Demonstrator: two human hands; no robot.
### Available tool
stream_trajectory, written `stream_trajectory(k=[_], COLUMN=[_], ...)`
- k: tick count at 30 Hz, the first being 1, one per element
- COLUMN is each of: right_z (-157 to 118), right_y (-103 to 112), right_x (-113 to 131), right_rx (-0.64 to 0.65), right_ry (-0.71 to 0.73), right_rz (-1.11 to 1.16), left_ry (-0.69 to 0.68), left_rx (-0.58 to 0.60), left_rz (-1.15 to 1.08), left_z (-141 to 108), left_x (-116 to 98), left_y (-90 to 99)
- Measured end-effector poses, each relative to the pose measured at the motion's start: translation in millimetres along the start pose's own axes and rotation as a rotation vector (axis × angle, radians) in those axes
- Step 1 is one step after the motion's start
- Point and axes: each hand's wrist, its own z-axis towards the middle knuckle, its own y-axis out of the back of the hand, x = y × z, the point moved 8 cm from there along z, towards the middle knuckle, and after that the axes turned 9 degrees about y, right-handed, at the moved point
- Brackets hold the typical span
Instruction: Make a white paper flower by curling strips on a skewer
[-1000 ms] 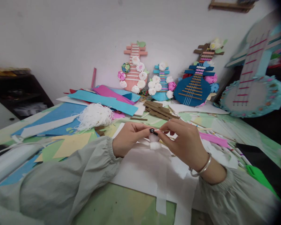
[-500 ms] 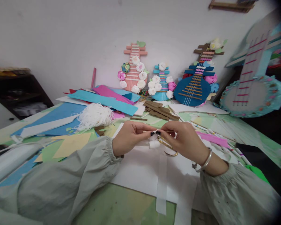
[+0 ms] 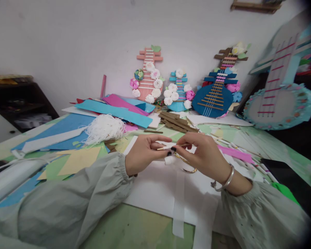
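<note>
Above the white paper sheet [image 3: 150, 186], both hands meet at a thin stick [image 3: 163, 148] with white paper wrapped round part of it. My right hand [image 3: 203, 152] pinches the stick between thumb and forefinger. The fingers of my left hand [image 3: 142, 154] close on its left part, where a pale tip shows. Just under the fingertips lie a small white roll [image 3: 170, 160] and scissors with gold handles [image 3: 189, 169], partly hidden by my right hand. Translucent white strips [image 3: 178, 207] run down over the sheet's front edge.
Behind the hands lie a heap of white string [image 3: 105, 129], brown strips [image 3: 177, 121] and coloured paper [image 3: 114, 111]. Decorated paper instruments [image 3: 212, 98] lean on the wall. A black phone [image 3: 287, 176] lies at the right, yellow paper [image 3: 80, 160] at the left.
The stick now shows between the hands, its pale tip pointing left. The fingers of my left hand have parted a little from those of my right hand.
</note>
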Motion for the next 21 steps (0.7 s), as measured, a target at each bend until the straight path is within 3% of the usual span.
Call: stream_trajectory(k=[21], right_z=[-0.8], right_y=[1.7], right_x=[-7.8], right_rx=[-0.102], right_ry=[0.058], right_rz=[0.103], left_ry=[-0.081], left_rx=[0.014], left_rz=[0.068], left_z=[-6.2], left_x=[-10.1], left_y=[-1.4])
